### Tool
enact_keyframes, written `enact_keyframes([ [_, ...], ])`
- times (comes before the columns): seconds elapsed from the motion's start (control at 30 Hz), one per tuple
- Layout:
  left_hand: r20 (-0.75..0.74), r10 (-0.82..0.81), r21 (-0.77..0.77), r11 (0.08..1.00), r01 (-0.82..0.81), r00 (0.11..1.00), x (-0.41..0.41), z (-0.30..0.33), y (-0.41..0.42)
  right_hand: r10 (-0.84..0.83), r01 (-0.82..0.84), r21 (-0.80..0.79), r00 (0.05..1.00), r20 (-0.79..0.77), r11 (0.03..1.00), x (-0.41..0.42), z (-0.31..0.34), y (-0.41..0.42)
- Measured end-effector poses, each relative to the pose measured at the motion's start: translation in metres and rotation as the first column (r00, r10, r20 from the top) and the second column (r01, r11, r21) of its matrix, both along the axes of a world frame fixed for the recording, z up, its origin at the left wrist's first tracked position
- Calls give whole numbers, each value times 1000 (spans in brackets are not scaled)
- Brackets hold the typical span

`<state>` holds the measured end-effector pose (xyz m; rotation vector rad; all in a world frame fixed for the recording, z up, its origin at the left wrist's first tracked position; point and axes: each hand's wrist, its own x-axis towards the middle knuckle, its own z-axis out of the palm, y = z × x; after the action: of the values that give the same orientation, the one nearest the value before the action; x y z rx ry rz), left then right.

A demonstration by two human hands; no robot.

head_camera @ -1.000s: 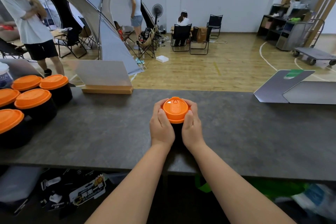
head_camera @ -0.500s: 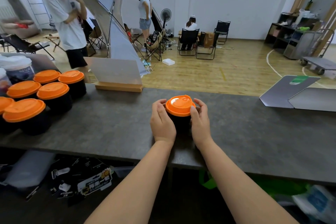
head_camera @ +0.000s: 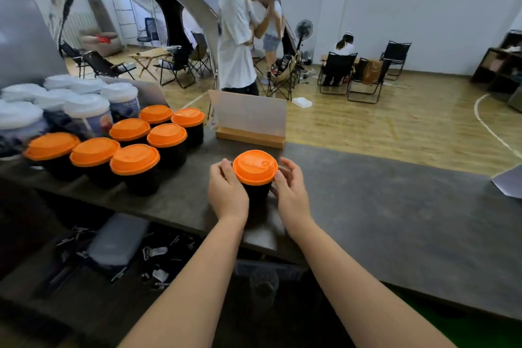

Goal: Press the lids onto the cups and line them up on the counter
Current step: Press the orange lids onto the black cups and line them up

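Note:
A black cup with an orange lid stands on the dark grey counter in front of me. My left hand grips the cup's left side, fingers curled round it below the lid. My right hand holds its right side, thumb at the lid's rim and fingers curved behind. To the left stand several more black cups with orange lids in close rows.
Behind the orange-lidded cups are several white-lidded printed cups. A frosted sign in a wooden base stands at the counter's far edge. A person in a white shirt stands beyond it. A grey sheet lies at far right.
The view has swung left and the finished cups now show fully. My hands have slipped from the lid's top down to the cup's sides, and the cup sits nearer the rows.

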<state>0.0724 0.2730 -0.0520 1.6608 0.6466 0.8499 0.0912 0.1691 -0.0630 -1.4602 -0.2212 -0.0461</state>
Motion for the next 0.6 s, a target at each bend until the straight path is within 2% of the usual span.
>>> enact_keyframes([
  [0.1, 34, -3, -175, 985, 9, 999, -2, 5, 25, 15, -8, -95, 998, 63, 995, 6, 7, 34],
  [0.2, 142, -137, -345, 921, 179, 980, 2, 6, 51, -22, 29, -95, 997, 71, 995, 17, 9, 66],
  [0.27, 198, -245, -365, 880, 303, 949, 13, 4, 71, -51, 54, -57, 997, 63, 997, 26, 8, 86],
  [0.33, 218, -299, -370, 856, 362, 929, 29, 2, 89, -88, 89, -30, 995, 55, 996, 38, 8, 104],
  [0.47, 217, -308, -410, 832, 373, 926, 63, 0, 109, -195, 195, -1, 981, 9, 981, 63, 9, 131],
  [0.6, 233, -348, -360, 836, 413, 908, 85, 3, 116, -311, 311, -12, 950, -12, 950, 83, 4, 149],
])
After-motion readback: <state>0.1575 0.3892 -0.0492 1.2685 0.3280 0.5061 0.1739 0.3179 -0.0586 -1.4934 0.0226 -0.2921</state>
